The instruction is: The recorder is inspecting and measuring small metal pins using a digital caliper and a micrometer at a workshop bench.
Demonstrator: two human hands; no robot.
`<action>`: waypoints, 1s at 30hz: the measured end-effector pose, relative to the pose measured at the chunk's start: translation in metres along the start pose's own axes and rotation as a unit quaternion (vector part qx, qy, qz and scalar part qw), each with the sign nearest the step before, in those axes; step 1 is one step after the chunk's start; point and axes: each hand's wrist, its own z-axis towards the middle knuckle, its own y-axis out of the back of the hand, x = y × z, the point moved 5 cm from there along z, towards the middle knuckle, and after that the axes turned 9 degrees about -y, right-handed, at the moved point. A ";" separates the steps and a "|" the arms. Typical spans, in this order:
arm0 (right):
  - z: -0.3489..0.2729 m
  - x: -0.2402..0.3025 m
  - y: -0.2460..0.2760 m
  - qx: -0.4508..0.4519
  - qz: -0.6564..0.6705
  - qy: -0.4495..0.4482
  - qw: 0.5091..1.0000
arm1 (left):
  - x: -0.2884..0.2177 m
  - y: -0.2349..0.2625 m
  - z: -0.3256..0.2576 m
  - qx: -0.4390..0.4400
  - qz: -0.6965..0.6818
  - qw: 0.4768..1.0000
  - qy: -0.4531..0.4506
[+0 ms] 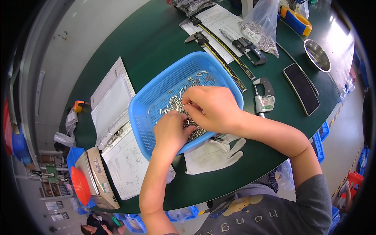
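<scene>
A blue perforated plastic basket [147, 98] stands on the table, with many small silver metal pins [169, 102] spread over its bottom. My right hand [217, 107] is over the basket, its thumb and fingers pinched on a thin metal rod [182, 105] that points toward my left hand. Low in the basket, my left hand [170, 131] is closed with curled fingers, close to the rod's tip and among the pins. What lies inside its fingers is hidden. A white glove [207, 158] lies beside the basket's near edge.
Calipers [219, 55], micrometers [264, 96] and a phone [301, 89] lie to the right. Behind them are a bag of pins [260, 33] and a metal bowl [317, 55]. An open binder [125, 164] and a scale [96, 178] stand left.
</scene>
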 end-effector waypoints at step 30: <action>-0.003 0.014 0.004 -0.063 0.001 0.125 0.990 | 0.025 -0.004 -0.027 -0.236 -0.672 0.701 0.034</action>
